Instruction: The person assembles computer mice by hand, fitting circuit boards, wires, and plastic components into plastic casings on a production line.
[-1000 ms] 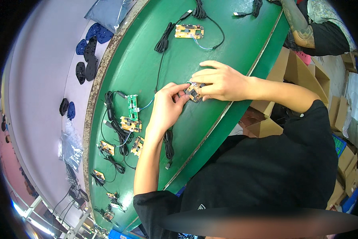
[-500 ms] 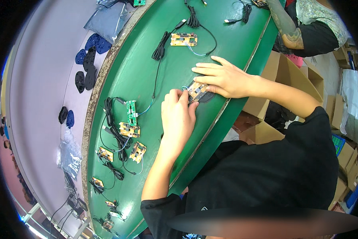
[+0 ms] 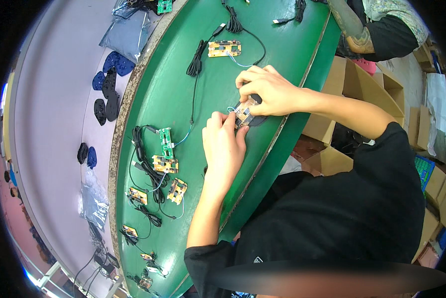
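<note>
While both hands pinch one small circuit board [image 3: 244,113], cabled boards [image 3: 164,164] lie nearby.

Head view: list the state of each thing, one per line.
Left hand: fingertips pinching the small board.
Right hand: pressing on the small board from above.
Small board: held between both hands, over the belt.
Belt: green, strewn with wired boards.
Yellow board: lying flat, cable coiled.
Green board: lying flat, untouched.

Hands at work: two, left hand [image 3: 224,144] and right hand [image 3: 268,92]
Held circuit board [image 3: 244,113]: one
Green circuit board [image 3: 165,142]: one
Cardboard boxes [image 3: 362,89]: several
</note>
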### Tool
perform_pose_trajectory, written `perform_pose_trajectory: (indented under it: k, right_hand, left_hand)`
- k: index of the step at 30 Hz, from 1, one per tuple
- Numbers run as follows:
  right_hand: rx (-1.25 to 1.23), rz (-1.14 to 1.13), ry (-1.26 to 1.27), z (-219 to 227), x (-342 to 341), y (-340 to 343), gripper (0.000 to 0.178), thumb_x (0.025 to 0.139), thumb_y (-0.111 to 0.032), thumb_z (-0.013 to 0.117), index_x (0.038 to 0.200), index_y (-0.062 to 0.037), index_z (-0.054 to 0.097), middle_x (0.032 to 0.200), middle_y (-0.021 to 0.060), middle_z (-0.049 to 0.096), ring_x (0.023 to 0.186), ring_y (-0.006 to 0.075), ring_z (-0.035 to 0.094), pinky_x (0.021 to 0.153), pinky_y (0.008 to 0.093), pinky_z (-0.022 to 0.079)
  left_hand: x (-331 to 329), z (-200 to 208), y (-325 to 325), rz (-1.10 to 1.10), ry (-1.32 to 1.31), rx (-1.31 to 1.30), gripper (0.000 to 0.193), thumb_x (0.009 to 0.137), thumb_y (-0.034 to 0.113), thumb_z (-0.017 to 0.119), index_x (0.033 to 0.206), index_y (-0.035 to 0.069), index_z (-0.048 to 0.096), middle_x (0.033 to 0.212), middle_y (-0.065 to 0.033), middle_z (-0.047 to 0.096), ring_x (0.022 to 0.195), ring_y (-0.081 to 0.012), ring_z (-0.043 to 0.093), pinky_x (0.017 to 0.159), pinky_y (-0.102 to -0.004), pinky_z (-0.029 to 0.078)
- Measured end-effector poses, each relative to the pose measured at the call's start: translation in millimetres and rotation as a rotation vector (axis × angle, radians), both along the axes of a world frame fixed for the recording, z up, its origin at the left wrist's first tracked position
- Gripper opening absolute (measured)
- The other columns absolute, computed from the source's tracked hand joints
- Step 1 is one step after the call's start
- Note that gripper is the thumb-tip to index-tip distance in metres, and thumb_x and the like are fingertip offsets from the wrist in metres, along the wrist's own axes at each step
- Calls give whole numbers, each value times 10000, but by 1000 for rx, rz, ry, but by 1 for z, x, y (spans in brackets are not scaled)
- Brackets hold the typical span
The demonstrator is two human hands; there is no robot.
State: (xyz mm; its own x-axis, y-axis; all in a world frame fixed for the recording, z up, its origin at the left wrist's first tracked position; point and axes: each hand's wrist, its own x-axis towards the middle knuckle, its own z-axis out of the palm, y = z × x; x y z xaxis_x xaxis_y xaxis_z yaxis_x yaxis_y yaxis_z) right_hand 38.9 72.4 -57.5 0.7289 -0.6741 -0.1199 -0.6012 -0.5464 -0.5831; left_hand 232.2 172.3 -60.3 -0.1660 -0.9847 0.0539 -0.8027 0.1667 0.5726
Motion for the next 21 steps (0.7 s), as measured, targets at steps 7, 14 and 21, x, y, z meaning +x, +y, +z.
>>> perform_pose_trajectory:
  k: [7, 14, 21]
  right_hand:
    - [130, -90, -106, -13, -8, -14, 367, 728, -306, 746, 1037, -133, 650, 1158, 37, 610, 1214, 268, 493, 1008, 436, 336]
    - [98, -146, -268, 1, -35, 31, 606, 840, -264, 717, 1379, -52, 541, 1394, 157, 533, 1333, 308, 462, 1136, 454, 332]
    - [-376, -58, -25, -4, 16, 73, 519, 881, -394, 691, 1337, -168, 594, 1424, 166, 508, 1388, 338, 418, 1150, 559, 287]
  left_hand:
    - [-1, 0, 3, -8, 17, -14, 399, 786, 159, 795, 1123, -28, 692, 977, -132, 594, 902, -320, 582, 789, -409, 457]
    - [17, 4, 46, 141, 148, -75, 589, 853, 199, 762, 1352, -22, 540, 1278, -230, 558, 1168, -352, 570, 1026, -414, 437]
    - [59, 11, 136, 273, 209, -125, 447, 845, 89, 746, 1262, -11, 620, 1200, -203, 601, 1133, -360, 572, 1006, -444, 443]
